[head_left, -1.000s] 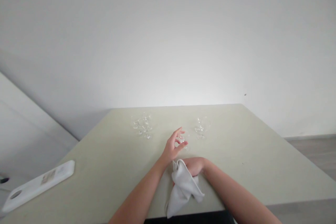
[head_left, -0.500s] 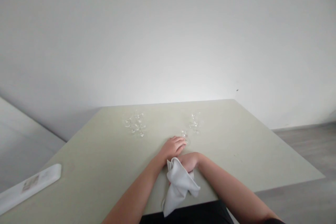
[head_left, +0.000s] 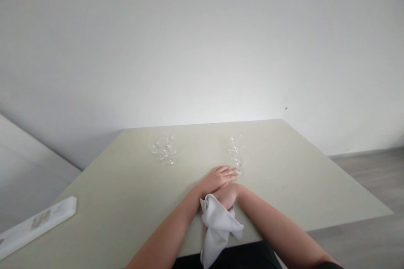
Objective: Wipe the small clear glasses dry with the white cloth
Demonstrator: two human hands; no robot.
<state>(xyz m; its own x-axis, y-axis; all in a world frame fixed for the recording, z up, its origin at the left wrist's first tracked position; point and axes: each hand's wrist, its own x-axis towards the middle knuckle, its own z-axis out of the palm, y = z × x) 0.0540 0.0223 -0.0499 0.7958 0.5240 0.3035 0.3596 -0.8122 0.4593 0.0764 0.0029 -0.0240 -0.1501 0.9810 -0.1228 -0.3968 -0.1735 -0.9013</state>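
My left hand [head_left: 221,177] reaches across the table, its fingertips on the lower part of a small clear glass [head_left: 240,171]; how they grip it is hard to make out. Just behind that glass stand a few more clear glasses [head_left: 234,148]. My right hand [head_left: 227,195] is bent inward under my left wrist, its fingers closed in a white cloth [head_left: 217,222] that hangs toward the table's near edge. Further left on the table is a cluster of several clear glasses [head_left: 164,150].
The pale table [head_left: 299,189] reaches back to a white wall [head_left: 202,50]. A long white package with a printed label [head_left: 41,220] lies at the left edge. Grey floor [head_left: 375,176] shows beyond the table's right side.
My left hand has moved to the right, and the glass at its fingertips has shifted right with it, close to the right group. My right hand and the cloth have barely moved.
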